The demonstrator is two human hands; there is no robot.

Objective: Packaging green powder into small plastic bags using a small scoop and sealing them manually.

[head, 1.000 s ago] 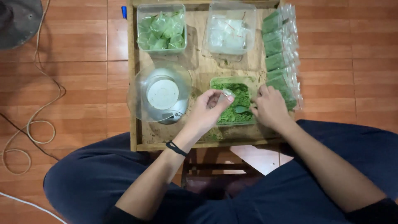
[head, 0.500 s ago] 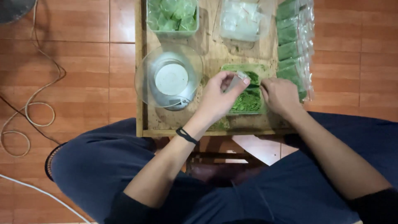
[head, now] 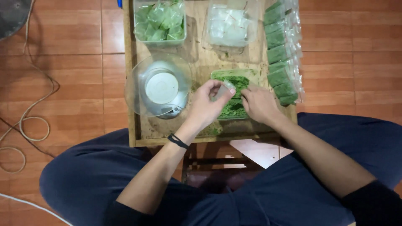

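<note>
My left hand (head: 207, 104) pinches a small clear plastic bag (head: 222, 90) over a clear tray of green powder (head: 233, 109) on a low wooden table (head: 140, 134). My right hand (head: 258, 102) hovers right beside it above the same tray, fingers curled; whether it holds a scoop is hidden. A black band circles my left wrist. Left of the tray stands a small scale with a clear bowl (head: 159, 86) on it.
At the table's back sit a clear tub of filled green packets (head: 160, 21) and a tub of empty clear bags (head: 231, 26). A row of packed green packets (head: 281, 54) lines the right edge. A cable (head: 31, 121) loops on the tiled floor at left.
Both hands have drawn closer together over the green tray. The view shifted, so the table sits higher in the frame.
</note>
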